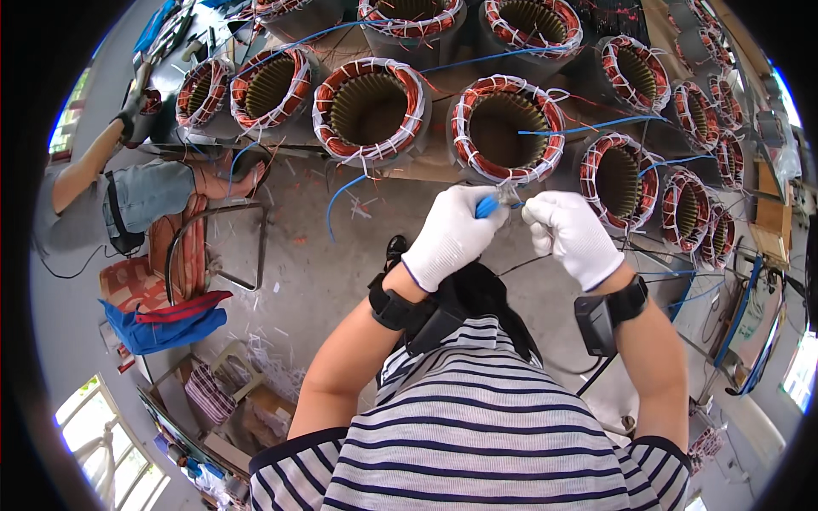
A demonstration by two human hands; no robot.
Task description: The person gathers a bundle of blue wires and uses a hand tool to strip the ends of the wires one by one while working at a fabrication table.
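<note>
Both my hands wear white knit gloves and meet just below the near rim of a motor stator point(509, 170) with red copper windings laced in white cord. My left hand point(452, 234) is wrapped round a small blue-handled tool point(486, 206) with a grey metal head, which looks like pliers or cutters. Beside that head my right hand point(569, 234) is pinched closed, with a bit of blue at its fingertips. Exactly what it grips is too small to tell. A loose blue lead point(588, 128) crosses the stator's opening.
More stators point(371, 153) stand in rows along the bench, with blue leads hanging over its edge. At left, another person's gloved hand point(132, 117) touches something on the bench. A chair point(136, 285) with a blue-red cloth point(162, 328) stands behind. Scraps litter the floor point(298, 264).
</note>
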